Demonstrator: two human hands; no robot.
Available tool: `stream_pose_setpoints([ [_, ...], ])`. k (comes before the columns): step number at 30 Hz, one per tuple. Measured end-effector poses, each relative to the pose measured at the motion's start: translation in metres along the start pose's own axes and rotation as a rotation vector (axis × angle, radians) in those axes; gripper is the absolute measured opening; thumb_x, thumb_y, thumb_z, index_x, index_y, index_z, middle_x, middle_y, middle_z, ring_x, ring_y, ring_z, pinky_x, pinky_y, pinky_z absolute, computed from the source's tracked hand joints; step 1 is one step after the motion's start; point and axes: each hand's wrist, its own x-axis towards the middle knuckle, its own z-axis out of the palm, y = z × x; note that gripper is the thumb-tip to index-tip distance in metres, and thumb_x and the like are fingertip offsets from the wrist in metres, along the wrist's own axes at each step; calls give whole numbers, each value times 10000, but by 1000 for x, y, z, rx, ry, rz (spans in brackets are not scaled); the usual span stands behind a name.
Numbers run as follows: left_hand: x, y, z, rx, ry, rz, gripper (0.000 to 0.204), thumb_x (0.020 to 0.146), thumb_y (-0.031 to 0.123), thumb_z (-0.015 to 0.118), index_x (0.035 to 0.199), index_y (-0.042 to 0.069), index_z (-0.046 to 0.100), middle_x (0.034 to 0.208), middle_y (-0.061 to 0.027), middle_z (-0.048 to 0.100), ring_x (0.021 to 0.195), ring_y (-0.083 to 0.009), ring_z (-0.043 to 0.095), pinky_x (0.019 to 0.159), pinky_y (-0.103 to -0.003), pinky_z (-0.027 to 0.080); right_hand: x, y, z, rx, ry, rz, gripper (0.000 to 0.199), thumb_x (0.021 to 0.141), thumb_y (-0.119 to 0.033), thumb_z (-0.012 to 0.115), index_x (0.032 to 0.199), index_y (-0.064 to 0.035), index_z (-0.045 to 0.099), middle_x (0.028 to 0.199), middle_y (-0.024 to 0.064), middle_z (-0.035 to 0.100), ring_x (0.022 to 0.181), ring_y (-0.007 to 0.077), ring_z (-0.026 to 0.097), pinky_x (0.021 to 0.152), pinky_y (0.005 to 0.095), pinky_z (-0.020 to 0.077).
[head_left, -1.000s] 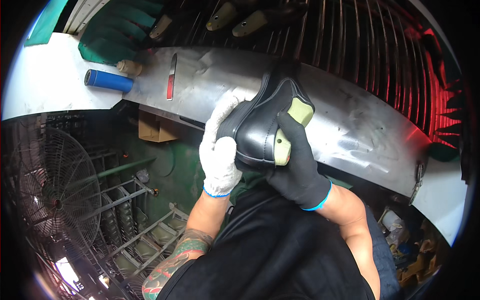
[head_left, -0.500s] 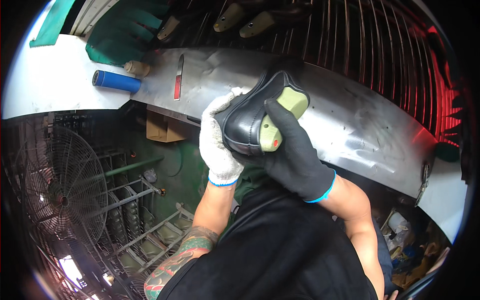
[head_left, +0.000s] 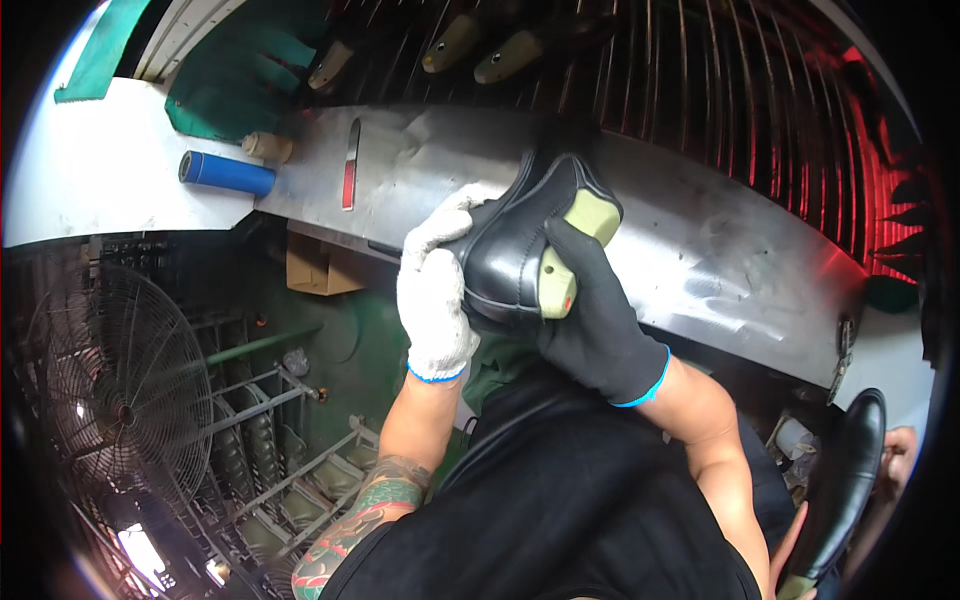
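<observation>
A black leather shoe upper (head_left: 502, 262), stretched over a green shoe last (head_left: 594, 216), is held tilted above the metal ledge's near edge. The last's green block shows at the shoe's opening, with a red dot on its near end. Against the shoe's left side rests my left hand (head_left: 436, 295) in a white knit glove, its fingers curled round the side. My right hand (head_left: 598, 325), in a black glove, grips the last's end, the thumb lying across the green block. The right fingers are mostly hidden beneath the shoe.
A sheet-metal ledge (head_left: 720, 255) crosses ahead, bearing a red-handled blade (head_left: 350, 170). Left of it lies a blue cylinder (head_left: 226, 173). Beyond, shoes on lasts (head_left: 508, 57) sit on red-lit bars. A large fan (head_left: 125, 390) stands left. Lower right, another person's hand (head_left: 897, 462) holds a black shoe (head_left: 845, 480).
Both my hands and the shoe have shifted slightly down; the shoe has moved a little right. At the lower right, another person's hands have come into view with a black shoe.
</observation>
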Motion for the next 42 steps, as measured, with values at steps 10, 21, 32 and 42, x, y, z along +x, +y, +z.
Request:
stream_pose_setpoints([
  [10, 2, 8, 36, 406, -93, 87, 1025, 914, 759, 524, 1474, -98, 472, 1454, -250, 555, 1328, -360, 574, 1160, -470, 443, -19, -2, -22, -284, 13, -283, 463, 990, -462, 672, 1328, -153, 602, 1304, 37, 659, 1140, 172, 659, 1023, 417, 545],
  [21, 14, 10, 51, 208, -437, 173, 960, 977, 713, 534, 1529, -61, 398, 1577, -282, 432, 1430, -391, 485, 1199, -505, 420, -61, -3, -7, 171, -139, -207, 624, 956, -603, 645, 1378, -150, 569, 1360, 75, 651, 1227, 247, 627, 1102, 447, 470],
  [32, 31, 4, 74, 304, -380, 124, 1099, 889, 852, 517, 1401, -121, 511, 1454, -283, 557, 1298, -365, 599, 1137, -475, 475, -70, -19, -13, 240, -21, -255, 524, 976, -402, 698, 1402, -123, 572, 1320, 94, 661, 1247, 242, 624, 1119, 441, 487],
  [42, 55, 9, 84, -15, -381, 63, 637, 1067, 445, 510, 1413, -89, 490, 1471, -265, 549, 1328, -342, 585, 1169, -465, 445, -64, -50, 21, 177, -46, -230, 685, 1003, -562, 601, 1467, -75, 471, 1412, 165, 571, 1326, 324, 570, 1171, 561, 437],
])
